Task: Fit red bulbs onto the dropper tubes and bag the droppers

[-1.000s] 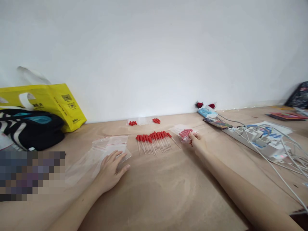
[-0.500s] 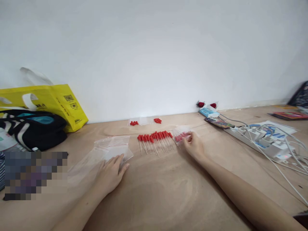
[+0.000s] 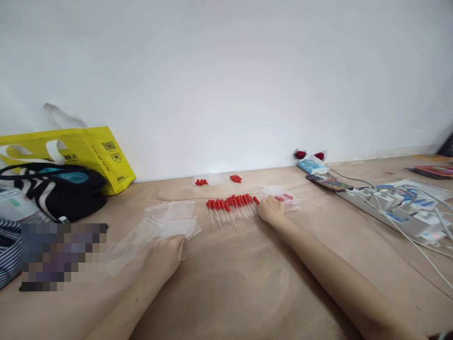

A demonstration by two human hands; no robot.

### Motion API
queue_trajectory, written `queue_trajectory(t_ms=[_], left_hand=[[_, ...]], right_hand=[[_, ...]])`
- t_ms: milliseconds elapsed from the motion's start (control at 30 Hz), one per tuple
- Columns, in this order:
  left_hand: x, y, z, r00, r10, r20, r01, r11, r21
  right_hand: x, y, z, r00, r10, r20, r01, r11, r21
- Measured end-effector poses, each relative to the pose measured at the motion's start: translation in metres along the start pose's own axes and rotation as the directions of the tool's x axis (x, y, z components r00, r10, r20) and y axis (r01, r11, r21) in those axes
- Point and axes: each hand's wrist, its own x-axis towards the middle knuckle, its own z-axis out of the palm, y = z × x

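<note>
My left hand (image 3: 164,255) lies on the left with its fingers curled down, pinching the edge of a clear plastic zip bag (image 3: 180,227). More clear zip bags (image 3: 155,212) lie loosely stacked about it. A row of droppers (image 3: 231,210) with red bulbs and thin pale tubes lies side by side in the middle. My right hand (image 3: 272,210) is closed at the right end of this row, against the last dropper (image 3: 256,200). Its fingertips are hidden, so what they hold cannot be seen. Just behind it lies a clear bag (image 3: 283,196) with red bulbs inside.
Farther back lies a clear bag (image 3: 215,179) with red-bulbed droppers. At left stand a yellow bag (image 3: 116,165) and a black bag (image 3: 81,196). At right are a tissue pack (image 3: 313,165), red flowers (image 3: 300,154) and a power strip with cables (image 3: 392,212).
My right hand has left the bag of red bulbs and moved left to the end of the dropper row, closing. My left hand's fingers have curled in at the zip bag's edge.
</note>
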Motion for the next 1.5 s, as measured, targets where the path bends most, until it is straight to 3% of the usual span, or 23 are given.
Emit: queue_trajectory(t_ms=[100,167,233,300,367,433,467,533,633,800,1000,1233,1500], left_hand=[[-0.001,-0.006,0.002,0.991,-0.057,-0.122,0.056,0.998,-0.007],[-0.003,-0.011,0.002,0.953,-0.06,-0.298,0.043,0.997,-0.062],[-0.005,-0.012,0.0,0.872,0.041,-0.488,-0.124,0.982,-0.139],[-0.009,-0.008,-0.006,0.774,0.219,-0.594,-0.396,0.899,-0.185],[-0.013,0.001,-0.011,0.707,0.398,-0.585,-0.616,0.752,-0.233],[-0.016,0.012,-0.012,0.672,0.532,-0.515,-0.726,0.611,-0.316],[-0.018,0.017,-0.011,0.664,0.584,-0.467,-0.746,0.562,-0.357],[-0.019,0.023,-0.007,0.685,0.64,-0.347,-0.724,0.545,-0.424],[-0.019,0.026,-0.002,0.741,0.652,-0.16,-0.637,0.609,-0.473],[-0.02,0.029,-0.004,0.77,0.638,-0.021,-0.548,0.643,-0.535],[-0.018,0.036,-0.004,0.747,0.665,0.012,-0.553,0.63,-0.545],[-0.016,0.036,-0.003,0.748,0.663,0.006,-0.561,0.638,-0.528],[-0.016,0.037,-0.001,0.759,0.651,-0.004,-0.556,0.644,-0.525]], right_hand=[[0.0,0.0,-0.003,0.999,0.018,-0.028,-0.017,0.999,0.052],[0.001,0.005,-0.007,0.998,0.017,-0.057,-0.011,0.994,0.11],[0.001,0.014,-0.01,0.996,-0.006,-0.092,0.024,0.982,0.189],[-0.004,0.026,-0.009,0.986,-0.062,-0.157,0.119,0.914,0.387],[-0.013,0.037,-0.004,0.962,-0.112,-0.248,0.252,0.71,0.658],[-0.026,0.045,0.002,0.945,-0.123,-0.301,0.325,0.436,0.839],[-0.034,0.048,0.004,0.949,-0.127,-0.288,0.315,0.349,0.883],[-0.047,0.05,0.005,0.968,-0.147,-0.204,0.236,0.259,0.936],[-0.062,0.047,0.001,0.984,-0.174,-0.044,0.075,0.178,0.981],[-0.074,0.034,0.0,0.993,-0.077,0.089,-0.084,0.069,0.994],[-0.079,0.028,0.009,0.994,-0.045,0.097,-0.097,0.005,0.995],[-0.079,0.026,0.007,0.996,-0.007,0.09,-0.09,-0.033,0.995],[-0.083,0.025,0.01,0.994,-0.106,0.042,-0.039,0.023,0.999]])
